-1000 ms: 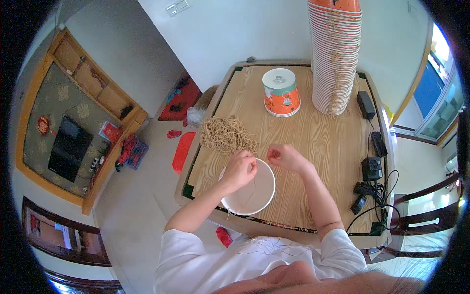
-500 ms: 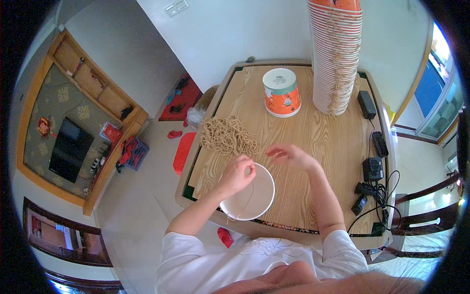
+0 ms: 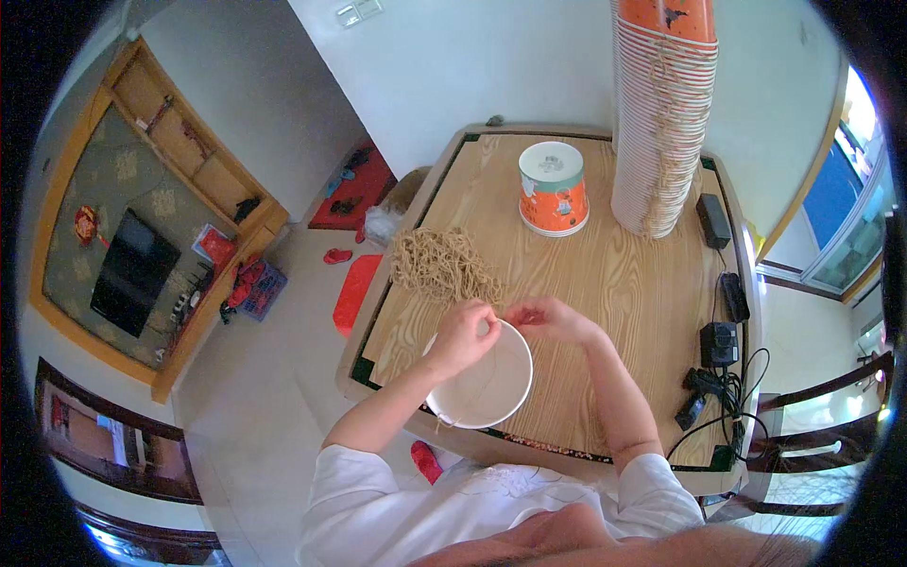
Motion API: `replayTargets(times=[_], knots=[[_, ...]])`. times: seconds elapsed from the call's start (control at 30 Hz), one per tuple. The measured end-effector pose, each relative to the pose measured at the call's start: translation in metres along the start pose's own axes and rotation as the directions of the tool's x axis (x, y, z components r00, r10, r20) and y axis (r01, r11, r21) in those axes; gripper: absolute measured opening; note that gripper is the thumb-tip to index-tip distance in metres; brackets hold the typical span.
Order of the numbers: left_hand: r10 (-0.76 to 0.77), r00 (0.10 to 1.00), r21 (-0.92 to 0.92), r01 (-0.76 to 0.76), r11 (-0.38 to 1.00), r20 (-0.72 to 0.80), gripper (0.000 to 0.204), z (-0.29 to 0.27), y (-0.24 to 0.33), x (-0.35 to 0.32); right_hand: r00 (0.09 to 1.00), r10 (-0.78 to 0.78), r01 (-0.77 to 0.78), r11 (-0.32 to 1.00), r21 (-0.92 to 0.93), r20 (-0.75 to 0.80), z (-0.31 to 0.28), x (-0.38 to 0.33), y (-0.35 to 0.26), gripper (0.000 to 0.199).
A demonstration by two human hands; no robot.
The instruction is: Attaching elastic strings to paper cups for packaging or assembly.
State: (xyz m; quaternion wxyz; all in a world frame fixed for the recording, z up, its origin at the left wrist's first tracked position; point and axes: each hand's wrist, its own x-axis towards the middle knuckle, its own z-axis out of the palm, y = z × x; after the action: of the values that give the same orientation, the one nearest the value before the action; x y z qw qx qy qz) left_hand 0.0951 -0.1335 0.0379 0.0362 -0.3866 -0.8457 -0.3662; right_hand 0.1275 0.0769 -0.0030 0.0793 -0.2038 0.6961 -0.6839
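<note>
A white paper bucket (image 3: 499, 386) lies at the table's near edge with its round mouth facing up toward me. My left hand (image 3: 463, 338) is closed in a pinch over the bucket's far left rim, on a thin strand of twine that shows faintly inside. A short end of twine (image 3: 440, 422) sticks out at the near left rim. Beside the far right rim is my right hand (image 3: 548, 319), its fingers bent together close to the left fingertips; what they hold is too small to make out. Just beyond both hands sits a loose heap of brown twine pieces (image 3: 444, 265).
An orange and green paper bucket (image 3: 554, 194) stands upside down on the wooden table (image 3: 586, 283). Behind it rises a tall stack of nested buckets (image 3: 661, 142) with twine along its side. Black adapters and cables (image 3: 720, 345) line the right edge. A dark chair (image 3: 822, 439) stands beyond.
My right hand has moved left and down from above the table to the bucket's rim, near my left hand. The left hand keeps its pinch at the rim. The view has shifted slightly.
</note>
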Motion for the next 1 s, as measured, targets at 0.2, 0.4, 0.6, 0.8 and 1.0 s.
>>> replayTargets(times=[0.2, 0.4, 0.6, 0.8, 1.0], knots=[[0.048, 0.998, 0.072, -0.051, 0.996, 0.045, 0.012, -0.001, -0.005, -0.005, 0.996, 0.079, -0.081, 0.996, -0.046, -0.029, 0.001, 0.002, 0.016, 0.014], [-0.004, 0.997, 0.107, -0.005, 0.994, 0.080, 0.012, -0.008, 0.001, -0.008, 0.991, 0.110, -0.103, 0.989, 0.102, -0.070, -0.001, 0.003, 0.010, 0.010], [0.007, 0.998, 0.067, -0.011, 0.998, 0.060, 0.011, -0.007, -0.002, -0.008, 0.996, 0.071, -0.081, 0.983, -0.168, -0.061, -0.009, -0.004, 0.005, 0.012], [0.009, 0.998, 0.037, -0.012, 0.999, 0.068, 0.012, -0.011, -0.007, -0.012, 0.950, 0.088, -0.208, 0.891, -0.402, -0.298, -0.022, -0.014, -0.005, 0.015], [-0.037, 0.999, -0.045, 0.038, 0.998, 0.005, 0.021, -0.029, 0.010, 0.017, 0.919, -0.090, -0.093, 0.897, -0.432, -0.384, -0.021, -0.013, -0.017, 0.013]])
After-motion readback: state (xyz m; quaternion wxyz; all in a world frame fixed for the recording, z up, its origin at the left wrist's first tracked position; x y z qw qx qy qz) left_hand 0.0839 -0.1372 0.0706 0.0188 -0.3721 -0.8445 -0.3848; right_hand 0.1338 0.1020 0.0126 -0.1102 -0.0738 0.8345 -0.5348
